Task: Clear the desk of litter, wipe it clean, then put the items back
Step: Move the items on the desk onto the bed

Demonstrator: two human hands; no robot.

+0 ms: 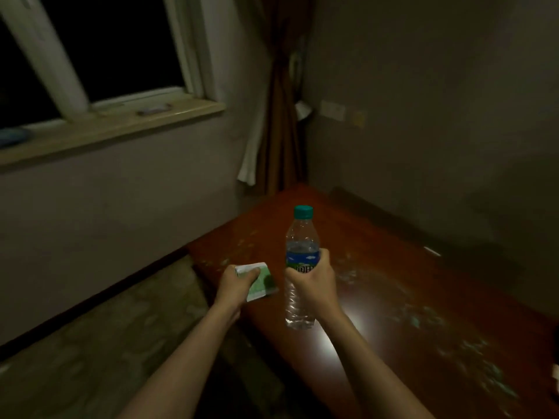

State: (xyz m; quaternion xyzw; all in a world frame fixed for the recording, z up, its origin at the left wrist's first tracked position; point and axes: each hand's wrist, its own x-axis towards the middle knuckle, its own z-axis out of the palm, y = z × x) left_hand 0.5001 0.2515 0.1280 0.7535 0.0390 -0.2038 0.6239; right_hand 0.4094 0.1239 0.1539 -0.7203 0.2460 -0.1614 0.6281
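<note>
green-and-white tissue pack (260, 281), soft and light, sits pinched in the left hand (234, 281) over the desk (423, 313) edge; right hand (314, 284) wraps the bottle (301, 267) at its label, probably slippery, crushable plastic.

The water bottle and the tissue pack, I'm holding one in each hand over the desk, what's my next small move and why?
Probably set the water bottle down upright toward the desk's far corner. Both hands are occupied, and the desktop near it looks bare.
</note>
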